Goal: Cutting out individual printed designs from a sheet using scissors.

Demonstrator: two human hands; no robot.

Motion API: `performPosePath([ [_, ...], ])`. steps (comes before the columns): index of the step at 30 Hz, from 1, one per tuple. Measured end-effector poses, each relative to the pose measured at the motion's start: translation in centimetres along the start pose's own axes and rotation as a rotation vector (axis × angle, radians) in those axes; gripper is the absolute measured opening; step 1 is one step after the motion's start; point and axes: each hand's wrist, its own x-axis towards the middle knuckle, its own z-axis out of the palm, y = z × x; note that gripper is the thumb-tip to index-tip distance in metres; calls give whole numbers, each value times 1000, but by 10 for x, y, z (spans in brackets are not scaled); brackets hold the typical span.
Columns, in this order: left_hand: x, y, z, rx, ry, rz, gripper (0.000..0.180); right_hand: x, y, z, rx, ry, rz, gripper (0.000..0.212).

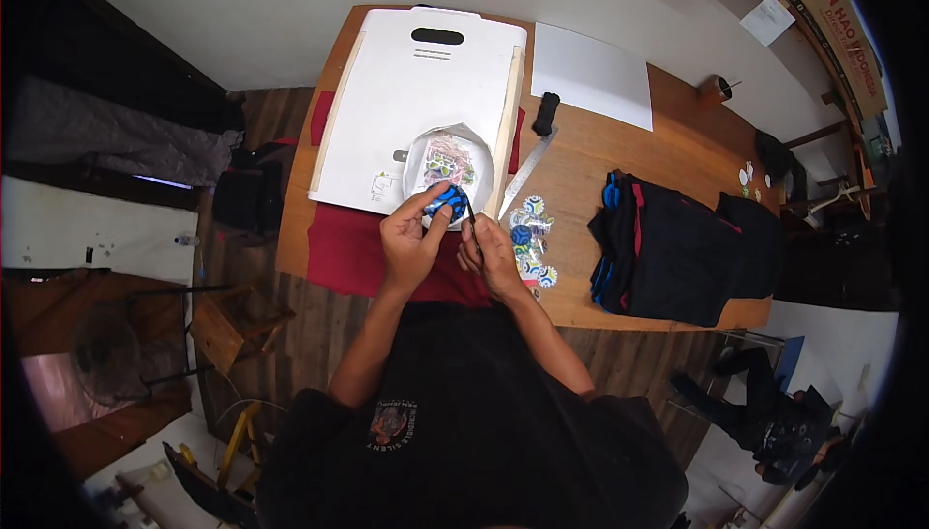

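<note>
Between the thumb and fingers of my left hand [414, 236] is a round blue-and-black patch [445, 203]. My right hand [492, 256] is closed on a thin dark tool [472, 214], its tip against the patch's right edge; whether it is scissors or a blade I cannot make out. Both hands are over the near rim of a round white container [483, 173], which holds pinkish and green printed scraps [450, 159]. Right of my right hand, several round printed cutouts [532, 239] in blue, white and green lie on the wooden table [571, 166].
A large white board [416, 84] lies under the container, with dark red cloth [358, 253] beneath. A metal ruler [529, 171], a black bundle [546, 114] and a white sheet [592, 74] lie farther right. Folded black garments [682, 253] are stacked at right. Another person [774, 423] is at lower right.
</note>
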Motion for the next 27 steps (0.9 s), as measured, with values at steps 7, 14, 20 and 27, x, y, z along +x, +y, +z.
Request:
performPosePath([
  [7,0,1,1,4,3,-7,34,0,-3,1,3,2,4,39],
  [14,-2,-2,-1,3,-2,-24,33,0,0,-1,20,-3,5,38],
  [20,-2,-2,-2,11,-12,-22,32,-1,-1,0,19,4,13,38],
  [27,-1,-2,-2,21,-24,13,32,0,-1,-1,7,-3,6,38],
])
